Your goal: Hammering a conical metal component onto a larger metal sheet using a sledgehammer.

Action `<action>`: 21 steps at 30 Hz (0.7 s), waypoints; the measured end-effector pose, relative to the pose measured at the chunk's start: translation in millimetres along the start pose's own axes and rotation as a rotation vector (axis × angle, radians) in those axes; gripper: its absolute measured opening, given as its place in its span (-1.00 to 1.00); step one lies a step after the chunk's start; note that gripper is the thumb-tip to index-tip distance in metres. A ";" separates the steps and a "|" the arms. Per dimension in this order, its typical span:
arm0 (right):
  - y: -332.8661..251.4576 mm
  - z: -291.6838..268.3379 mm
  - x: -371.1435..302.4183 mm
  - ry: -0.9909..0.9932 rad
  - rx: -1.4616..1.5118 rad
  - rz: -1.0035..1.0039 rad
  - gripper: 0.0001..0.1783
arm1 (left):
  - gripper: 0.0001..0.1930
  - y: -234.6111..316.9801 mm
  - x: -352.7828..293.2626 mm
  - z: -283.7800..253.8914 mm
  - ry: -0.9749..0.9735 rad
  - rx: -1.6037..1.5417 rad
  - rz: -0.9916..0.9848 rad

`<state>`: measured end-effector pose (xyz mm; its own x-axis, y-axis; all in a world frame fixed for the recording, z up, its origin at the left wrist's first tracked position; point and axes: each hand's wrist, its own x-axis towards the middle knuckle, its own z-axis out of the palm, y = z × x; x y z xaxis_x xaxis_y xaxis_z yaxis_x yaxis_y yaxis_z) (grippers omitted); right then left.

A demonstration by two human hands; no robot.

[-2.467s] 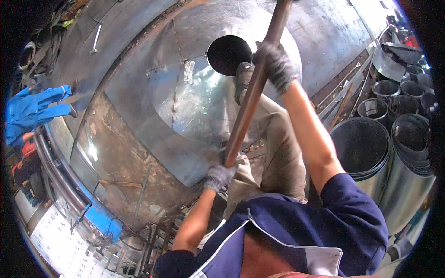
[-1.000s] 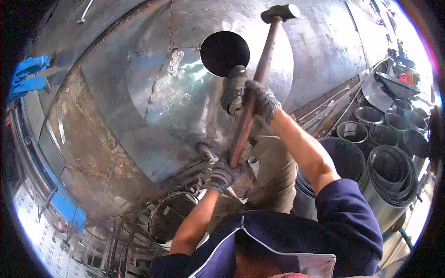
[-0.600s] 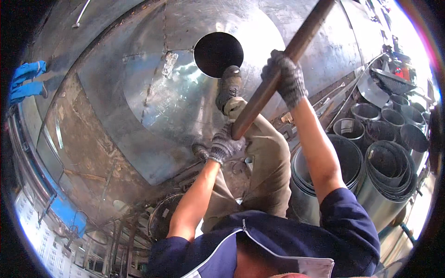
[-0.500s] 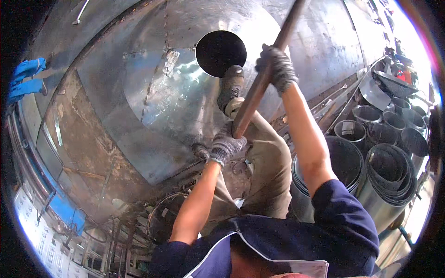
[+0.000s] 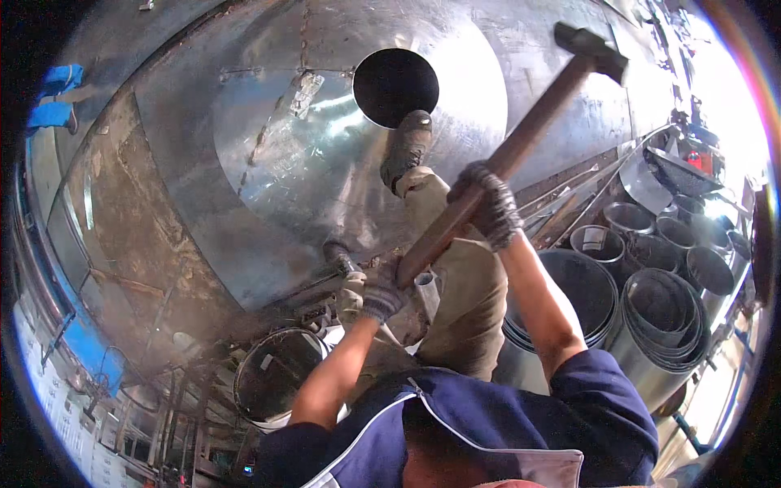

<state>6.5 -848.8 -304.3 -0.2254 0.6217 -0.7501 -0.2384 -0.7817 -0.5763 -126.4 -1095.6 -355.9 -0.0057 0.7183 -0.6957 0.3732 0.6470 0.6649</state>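
Observation:
Both my hands grip a sledgehammer (image 5: 498, 167) with a thick brown handle. Its dark metal head is raised at the upper right, away from the sheet. My left hand (image 5: 389, 289), in a striped knit glove, is closed round the butt end. Farther up the handle, my right hand (image 5: 488, 205) in a dark glove is wrapped round it. A large shiny metal sheet (image 5: 277, 187) with a round dark hole (image 5: 396, 88) lies in front of me. One of my shoes (image 5: 408, 150) rests on the sheet at the hole's near edge.
Rolled metal sheets (image 5: 663, 317) and several open metal cylinders (image 5: 626, 218) stand close on my right. Long metal strips (image 5: 582, 191) lie beyond them. A round drum (image 5: 277, 374) is at my lower left. Another person's blue-clad legs (image 5: 53, 114) show at the far left.
The sledgehammer's head has come into view at the upper right. My right hand has moved down and nearer to my left. The view has shifted slightly.

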 end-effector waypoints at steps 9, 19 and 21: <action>-89.9 56.5 104.8 0.159 -0.242 -0.227 -0.72 | -0.37 29.8 98.2 4.2 0.057 -0.057 0.056; 33.7 15.2 108.4 0.148 -0.198 0.213 -0.80 | -0.35 -24.2 10.8 -3.3 -0.022 -0.075 -0.020; 21.4 3.6 55.9 0.098 0.025 0.185 -0.81 | -0.37 -31.1 0.5 1.2 0.016 -0.017 0.063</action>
<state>-14.6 -830.6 -357.3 -0.1746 0.4590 -0.8711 -0.2252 -0.8799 -0.4185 -136.9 -1115.7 -377.2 0.0022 0.7617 -0.6479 0.3572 0.6046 0.7119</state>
